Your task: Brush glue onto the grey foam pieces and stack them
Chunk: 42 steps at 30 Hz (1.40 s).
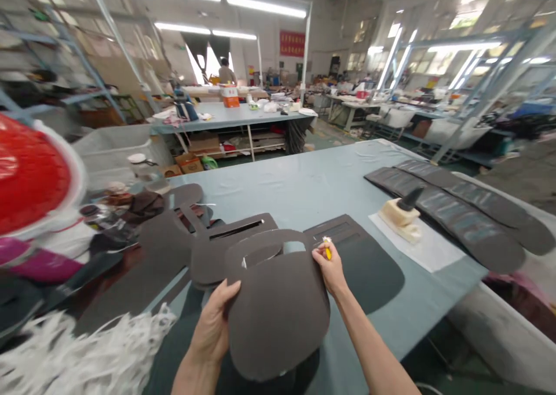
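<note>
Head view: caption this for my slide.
Left hand and right hand hold a dark grey slotted panel over a pale blue table, right pinching a yellow tool.

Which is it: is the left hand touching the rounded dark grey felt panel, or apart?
Touching: the head view shows the left hand pressed on the panel's edge.

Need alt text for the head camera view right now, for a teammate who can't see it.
Both hands hold up a dark grey bag-shaped panel with a handle slot, the left hand at its edge and the right hand pinching a small yellow item at its top. More dark panels lie on a pale blue work table.
</note>
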Motion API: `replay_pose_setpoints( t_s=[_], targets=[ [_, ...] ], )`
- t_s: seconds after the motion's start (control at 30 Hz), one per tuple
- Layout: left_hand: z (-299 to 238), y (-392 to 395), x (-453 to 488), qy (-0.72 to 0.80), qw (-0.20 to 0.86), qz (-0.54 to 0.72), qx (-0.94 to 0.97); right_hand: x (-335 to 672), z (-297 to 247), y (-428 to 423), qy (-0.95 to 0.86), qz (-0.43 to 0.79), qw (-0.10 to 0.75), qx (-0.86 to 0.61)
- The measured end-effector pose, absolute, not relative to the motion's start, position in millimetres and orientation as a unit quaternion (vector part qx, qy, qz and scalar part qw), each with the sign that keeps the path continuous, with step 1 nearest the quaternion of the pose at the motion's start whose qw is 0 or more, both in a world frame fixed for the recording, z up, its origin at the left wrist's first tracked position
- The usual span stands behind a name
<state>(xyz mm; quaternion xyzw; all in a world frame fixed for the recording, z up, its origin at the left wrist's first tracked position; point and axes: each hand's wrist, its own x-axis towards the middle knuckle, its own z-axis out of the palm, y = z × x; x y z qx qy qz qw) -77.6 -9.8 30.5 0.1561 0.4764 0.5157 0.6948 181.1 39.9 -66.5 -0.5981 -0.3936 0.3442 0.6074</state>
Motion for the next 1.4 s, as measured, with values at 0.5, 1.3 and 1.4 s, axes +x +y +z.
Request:
replay_pose_setpoints(
  t_s=[0.5,1.3,1.4],
  targets=[
    [-157,-17,164,0.595,0.614,0.377,0.355,479,-155,7,-0.474,0.039,0.307,-0.824],
    [-181,-2,236,0.792,0.332,0.230,0.458,551,-197,58,-0.523,0.089,0.235,-0.815],
    [-182,-1,234,0.795,0.336,0.224,0.453,550,-195,58,-0.516,0.087,0.223,-0.822]
  ],
)
